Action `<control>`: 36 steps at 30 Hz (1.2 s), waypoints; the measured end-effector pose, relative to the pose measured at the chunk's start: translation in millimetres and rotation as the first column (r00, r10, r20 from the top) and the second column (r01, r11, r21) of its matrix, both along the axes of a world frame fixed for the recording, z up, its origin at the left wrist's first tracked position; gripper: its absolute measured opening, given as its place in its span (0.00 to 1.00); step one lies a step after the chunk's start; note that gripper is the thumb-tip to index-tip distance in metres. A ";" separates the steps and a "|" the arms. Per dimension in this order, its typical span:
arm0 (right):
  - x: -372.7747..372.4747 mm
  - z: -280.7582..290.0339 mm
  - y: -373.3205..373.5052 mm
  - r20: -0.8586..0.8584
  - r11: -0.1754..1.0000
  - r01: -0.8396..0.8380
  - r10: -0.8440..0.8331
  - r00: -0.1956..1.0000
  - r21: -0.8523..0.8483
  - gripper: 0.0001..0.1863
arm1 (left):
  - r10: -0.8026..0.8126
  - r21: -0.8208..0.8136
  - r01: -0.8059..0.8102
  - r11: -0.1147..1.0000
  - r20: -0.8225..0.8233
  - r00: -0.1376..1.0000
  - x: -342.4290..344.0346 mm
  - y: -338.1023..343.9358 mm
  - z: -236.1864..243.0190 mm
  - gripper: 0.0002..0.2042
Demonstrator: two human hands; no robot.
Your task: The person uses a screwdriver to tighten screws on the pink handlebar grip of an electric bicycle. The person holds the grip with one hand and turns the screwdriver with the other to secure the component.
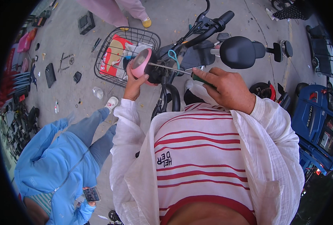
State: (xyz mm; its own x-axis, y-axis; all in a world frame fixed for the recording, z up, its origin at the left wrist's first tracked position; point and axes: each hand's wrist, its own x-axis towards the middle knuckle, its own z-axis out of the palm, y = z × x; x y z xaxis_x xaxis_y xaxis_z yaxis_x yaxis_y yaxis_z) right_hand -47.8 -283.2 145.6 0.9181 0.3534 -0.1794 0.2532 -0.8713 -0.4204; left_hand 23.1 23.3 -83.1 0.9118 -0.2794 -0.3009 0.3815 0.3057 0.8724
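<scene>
My left hand (132, 85) is closed around the rim of a round pink headlight (139, 69) at the front of an electric bike. My right hand (228, 85) grips a screwdriver (170, 68) by its dark green handle. Its long metal shaft points left, and the tip reaches the back edge of the headlight; whether it sits in a screw I cannot tell. Behind the lamp run black cables (162, 95) and a loop of teal cord (172, 55). The handlebar (211, 30) with its black grip extends toward the far side.
A black wire basket (150, 33) beside the headlight holds a red printed package (112, 56). Right of the handlebar is a black padded seat (237, 52). A person in a blue jacket (54, 161) holds a phone at the left. Parts lie on the ground; a blue vehicle (316, 120) stands right.
</scene>
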 end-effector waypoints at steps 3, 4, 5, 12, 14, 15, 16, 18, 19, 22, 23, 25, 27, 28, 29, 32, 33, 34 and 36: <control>-0.1 1.5 1.2 -0.014 1.000 -0.002 0.002 1.000 -0.005 0.28 | 0.033 -0.020 -0.032 0.999 0.026 0.999 -6.4 -5.0 -6.8 0.49; -0.2 1.3 1.1 -0.014 1.000 -0.001 0.001 1.000 -0.006 0.28 | 0.049 -0.033 -0.048 0.998 0.036 0.998 -8.0 -6.5 -11.5 0.49; -0.3 1.2 1.0 -0.015 1.000 -0.001 0.001 1.000 -0.007 0.28 | 0.069 -0.030 -0.068 0.997 0.058 0.996 -8.6 -6.4 -15.3 0.49; 2.3 1.6 -2.4 0.035 1.000 0.002 -0.002 0.999 -0.003 0.28 | 0.113 0.130 -0.122 0.984 0.074 0.991 3.8 -7.5 2.1 0.47; 3.0 4.5 -1.4 0.028 1.000 -0.002 0.002 1.000 -0.020 0.28 | 0.099 0.209 -0.119 0.971 0.103 0.990 6.1 -5.7 12.0 0.46; 3.3 6.5 -0.8 0.025 1.000 -0.002 0.003 1.000 -0.029 0.29 | 0.106 0.223 -0.127 0.967 0.103 0.989 6.1 -6.3 16.2 0.46; 3.5 7.7 -0.5 0.023 0.999 0.004 -0.003 1.000 -0.032 0.28 | 0.111 0.238 -0.133 0.962 0.103 0.988 6.2 -7.8 19.8 0.46; 3.8 10.4 -0.2 0.021 0.999 0.019 -0.018 1.000 -0.039 0.28 | 0.106 0.300 -0.142 0.943 0.133 0.985 5.7 -11.4 29.5 0.46; 5.5 13.3 -0.1 0.023 0.999 0.012 -0.011 1.000 -0.042 0.27 | 0.095 0.344 -0.146 0.928 0.159 0.983 4.5 -13.9 35.0 0.46; 11.7 24.0 5.2 0.007 0.996 0.007 -0.006 1.000 -0.091 0.26 | 0.090 0.426 -0.200 0.882 0.263 0.960 6.0 -17.0 32.7 0.46; 13.0 27.0 11.2 -0.013 0.991 0.014 -0.016 1.000 -0.135 0.26 | 0.092 0.444 -0.225 0.867 0.302 0.949 6.6 -17.4 31.4 0.46; 16.4 29.8 18.2 -0.029 0.983 0.006 -0.011 1.000 -0.184 0.25 | 0.072 0.494 -0.235 0.837 0.327 0.942 7.0 -18.8 31.3 0.46; 21.6 29.4 19.4 -0.024 0.980 -0.025 0.021 0.999 -0.195 0.25 | 0.068 0.541 -0.257 0.801 0.344 0.936 7.2 -21.1 31.8 0.45; 21.9 27.2 18.0 -0.015 0.984 -0.016 0.014 1.000 -0.180 0.25 | 0.074 0.566 -0.272 0.778 0.347 0.935 6.1 -22.6 31.9 0.45; 21.3 22.8 16.5 -0.005 0.986 -0.008 0.007 1.000 -0.165 0.26 | 0.081 0.590 -0.287 0.755 0.350 0.933 4.9 -24.1 32.6 0.45; 5.5 -4.5 20.9 -0.003 0.989 0.025 -0.026 1.000 -0.146 0.27 | 0.155 0.535 -0.285 0.795 0.275 0.949 7.1 -30.7 42.0 0.47; 1.9 -9.9 22.5 -0.005 0.988 0.040 -0.042 0.999 -0.147 0.28 | 0.155 0.552 -0.275 0.787 0.254 0.955 10.2 -32.3 39.8 0.47; 3.5 -10.3 24.4 -0.031 0.992 0.058 -0.061 0.998 -0.110 0.28 | 0.159 0.575 -0.265 0.774 0.228 0.961 10.2 -30.8 35.6 0.46; 8.3 -10.6 29.4 -0.084 0.994 0.098 -0.101 0.991 -0.038 0.29 | 0.176 0.599 -0.267 0.755 0.207 0.962 9.4 -29.0 29.1 0.46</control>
